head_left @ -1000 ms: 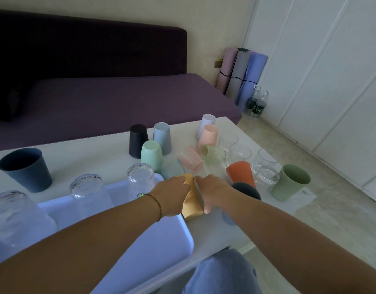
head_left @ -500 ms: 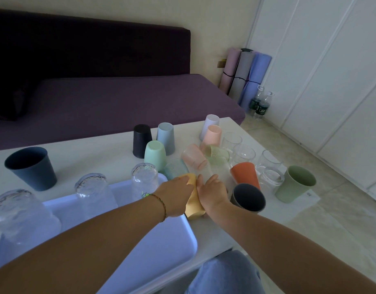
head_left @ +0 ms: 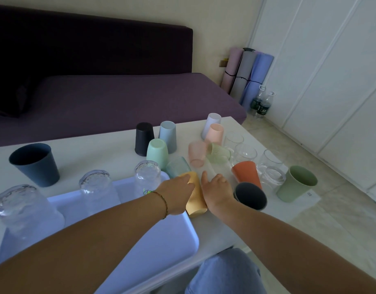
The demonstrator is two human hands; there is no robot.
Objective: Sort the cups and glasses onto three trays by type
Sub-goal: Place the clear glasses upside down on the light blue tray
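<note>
The left hand [head_left: 176, 193] is pressing against the left side of a ribbed yellow cup [head_left: 196, 195], its fingers hidden beyond the cup, so whether it is really gripping cannot be told. The right hand [head_left: 217, 190] is lying against the cup's right side with fingers spread loosely and the thumb pointing forward, holding nothing closed. The yellow cup is sitting upside down on the white table [head_left: 102, 153], just beside the right edge of a pale blue tray [head_left: 161, 247].

Three clear textured glasses are standing inverted along the tray's far side: one [head_left: 147, 177] near the left wrist, one [head_left: 98, 187] in the middle, one [head_left: 23, 211] at the left.

Just right of the right wrist a dark grey cup [head_left: 250, 196] is tilting its mouth toward the camera, with an orange cup [head_left: 246, 172] behind it and a sage green cup [head_left: 297, 184] standing upright further right. Beyond the hands, translucent teal [head_left: 178, 166], pink [head_left: 197, 152] and green [head_left: 218, 151] tumblers are crowding together, clear glasses [head_left: 245, 152] beside them. A navy cup [head_left: 35, 164] is standing well apart at the left.
</note>
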